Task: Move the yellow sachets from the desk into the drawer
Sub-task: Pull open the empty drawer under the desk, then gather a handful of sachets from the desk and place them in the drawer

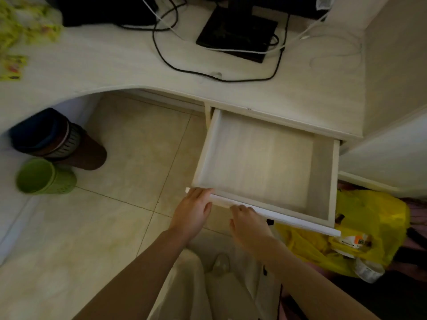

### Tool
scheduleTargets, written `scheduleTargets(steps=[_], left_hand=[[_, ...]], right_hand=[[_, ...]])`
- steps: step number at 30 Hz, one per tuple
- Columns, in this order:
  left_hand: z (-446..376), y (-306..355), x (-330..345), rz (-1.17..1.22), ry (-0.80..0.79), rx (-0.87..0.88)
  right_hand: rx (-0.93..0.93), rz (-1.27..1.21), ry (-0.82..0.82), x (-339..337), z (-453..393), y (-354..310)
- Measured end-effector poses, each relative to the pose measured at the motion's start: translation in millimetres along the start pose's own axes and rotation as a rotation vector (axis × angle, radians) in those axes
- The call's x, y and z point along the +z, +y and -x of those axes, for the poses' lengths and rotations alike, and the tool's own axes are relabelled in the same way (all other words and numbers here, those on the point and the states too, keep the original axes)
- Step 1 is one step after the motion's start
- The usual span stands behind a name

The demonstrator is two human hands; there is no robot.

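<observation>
The pale wooden drawer point(321, 172) under the desk stands pulled out, and nothing lies inside it. My left hand point(193, 211) grips the left end of its front panel, fingers curled over the top edge. My right hand point(248, 224) holds the same panel near its middle, fingers hooked under or over the edge. Yellow sachets point(12, 66) lie at the far left edge of the desk point(104, 63). A blurred heap of more yellow packets point(25, 21) sits behind them in the top left corner.
Black and white cables point(166, 58) and a black flat device point(235, 33) lie on the desk top. On the tiled floor stand a green basket point(44, 177) and a dark bin point(57, 139). A yellow plastic bag point(369, 229) lies below the drawer's right end.
</observation>
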State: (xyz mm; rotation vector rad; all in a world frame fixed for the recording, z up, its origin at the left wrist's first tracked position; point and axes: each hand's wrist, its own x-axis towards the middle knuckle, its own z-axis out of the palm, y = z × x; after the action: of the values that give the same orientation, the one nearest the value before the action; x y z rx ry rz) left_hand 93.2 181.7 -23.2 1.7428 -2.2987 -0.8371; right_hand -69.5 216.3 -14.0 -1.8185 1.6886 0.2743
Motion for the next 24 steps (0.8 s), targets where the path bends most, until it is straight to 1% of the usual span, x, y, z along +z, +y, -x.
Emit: scheduleTargets(steps=[4, 9, 13, 17, 24], left_hand=[[25, -22, -34, 0.099, 0.059, -0.143], [51, -62, -79, 0.132, 0.174, -0.294], [70, -98, -121, 0.174, 0.279, -0.391], [84, -142, -162, 0.157, 0.361, -0.460], [77, -230, -221, 0.016, 0.424, -0.527]], right_hand=[[-0.039, -0.034, 0.041, -21, -4, -37], [-0.118, -0.054, 0.094, -43, -19, -104], [-0.140, -0.103, 0.086, -54, -41, -160], [-0.164, -0.132, 0.083, -63, -66, -215], [-0.211, -0.176, 0.093, -86, -122, -305]])
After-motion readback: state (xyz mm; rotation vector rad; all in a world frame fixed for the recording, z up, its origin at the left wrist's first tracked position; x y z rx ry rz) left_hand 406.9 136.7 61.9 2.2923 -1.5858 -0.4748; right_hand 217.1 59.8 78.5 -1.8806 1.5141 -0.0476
